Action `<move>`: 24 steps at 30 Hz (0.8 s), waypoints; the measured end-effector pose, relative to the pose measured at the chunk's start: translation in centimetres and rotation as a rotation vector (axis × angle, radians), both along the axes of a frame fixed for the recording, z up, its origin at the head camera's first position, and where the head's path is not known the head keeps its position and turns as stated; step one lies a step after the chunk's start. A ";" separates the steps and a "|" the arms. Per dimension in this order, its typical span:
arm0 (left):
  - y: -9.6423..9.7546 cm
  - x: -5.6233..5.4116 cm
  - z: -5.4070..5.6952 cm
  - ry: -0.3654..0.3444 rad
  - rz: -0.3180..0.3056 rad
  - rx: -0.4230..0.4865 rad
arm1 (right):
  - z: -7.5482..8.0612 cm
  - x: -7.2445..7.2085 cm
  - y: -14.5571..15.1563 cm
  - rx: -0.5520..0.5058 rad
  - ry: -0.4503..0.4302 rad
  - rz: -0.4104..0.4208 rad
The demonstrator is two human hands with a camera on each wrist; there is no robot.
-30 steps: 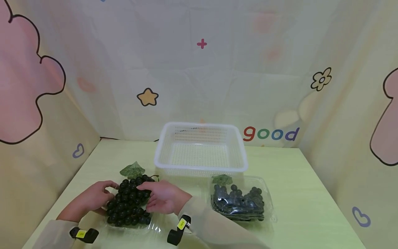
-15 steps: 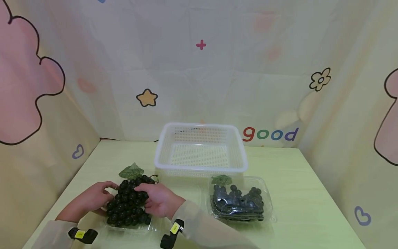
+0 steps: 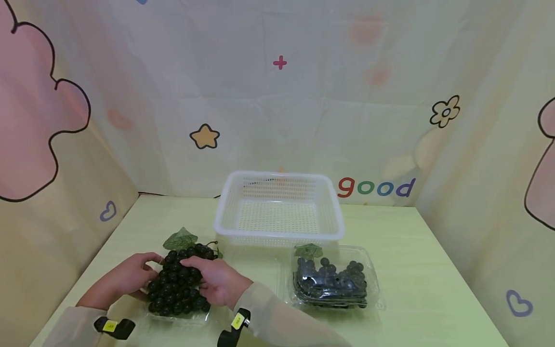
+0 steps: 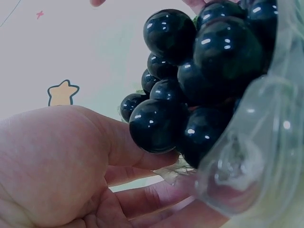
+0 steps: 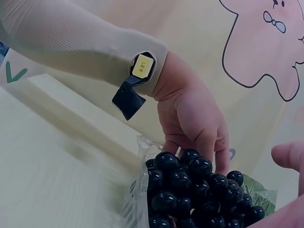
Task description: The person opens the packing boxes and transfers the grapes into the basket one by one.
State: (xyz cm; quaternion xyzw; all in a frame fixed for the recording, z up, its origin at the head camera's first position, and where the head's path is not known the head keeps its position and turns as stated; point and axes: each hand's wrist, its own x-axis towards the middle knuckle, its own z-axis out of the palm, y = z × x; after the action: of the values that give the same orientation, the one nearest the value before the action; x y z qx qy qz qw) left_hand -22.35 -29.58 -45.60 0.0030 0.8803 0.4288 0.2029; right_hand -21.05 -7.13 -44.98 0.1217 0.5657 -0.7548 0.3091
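A bunch of dark grapes (image 3: 173,284) with a green leaf (image 3: 181,238) sits in a clear plastic box (image 3: 182,319) at the left front. My left hand (image 3: 132,277) holds the box at its left side; in the left wrist view its thumb lies against the lower grapes (image 4: 161,126) and its fingers curl by the box edge (image 4: 237,185). Over the bunch's right side rests my right hand (image 3: 221,279), fingers touching the grapes, mostly hidden. Its thumb (image 5: 287,154) stands stretched out, apart from the grapes in the right wrist view.
Behind the grapes stands a white plastic basket (image 3: 279,236) with slotted sides. A second clear box (image 3: 368,270), lidded and holding dark grapes and a leaf, is at the right. A printed curtain (image 3: 277,120) hangs around the table (image 3: 425,289).
My right hand has moved slightly left and down over the bunch. The leaf and stem have shifted a little left. My left hand stays nearly in place.
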 end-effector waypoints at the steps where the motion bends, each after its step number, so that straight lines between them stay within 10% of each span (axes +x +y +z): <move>1: 0.0 0.0 0.0 0.000 -0.002 0.001 | 0.0 0.0 -0.1 0.001 0.000 0.000; 24: -0.5 -0.4 -0.5 0.012 -0.044 0.017 | -0.6 0.0 -0.8 -0.011 -0.023 -0.053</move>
State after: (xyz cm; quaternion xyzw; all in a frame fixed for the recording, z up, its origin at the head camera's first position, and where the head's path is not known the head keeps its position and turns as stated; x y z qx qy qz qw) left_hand -22.72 -30.09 -46.13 0.0265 0.8776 0.4315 0.2070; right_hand -21.08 -7.88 -45.60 0.1436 0.5546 -0.7642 0.2961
